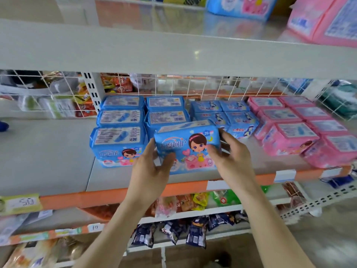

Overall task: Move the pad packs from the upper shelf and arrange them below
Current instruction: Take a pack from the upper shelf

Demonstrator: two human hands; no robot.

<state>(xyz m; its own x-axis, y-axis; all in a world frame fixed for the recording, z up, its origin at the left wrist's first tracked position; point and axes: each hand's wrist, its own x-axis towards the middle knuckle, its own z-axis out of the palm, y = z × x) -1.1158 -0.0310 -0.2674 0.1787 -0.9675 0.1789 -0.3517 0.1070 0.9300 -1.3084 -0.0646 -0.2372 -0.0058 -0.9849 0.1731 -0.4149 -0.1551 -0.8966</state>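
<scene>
Both my hands hold one blue pad pack [188, 147] with a cartoon girl on its front, upright at the front of the lower shelf [63, 151]. My left hand [152, 167] grips its left end and bottom. My right hand [229, 153] grips its right end. The pack stands in front of a second column of blue packs [166, 109], to the right of a first column of blue packs [119, 132]. On the upper shelf [173, 53] lie a blue-and-pink pack [241, 6] and pink packs [326, 20] at the far right.
Smaller blue packs [228, 115] and rows of pink packs [293, 126] fill the right of the lower shelf. A white wire grid [212, 86] backs it. The shelf's left part is bare grey. Snack bags [195, 233] hang on shelves below the orange edge [96, 198].
</scene>
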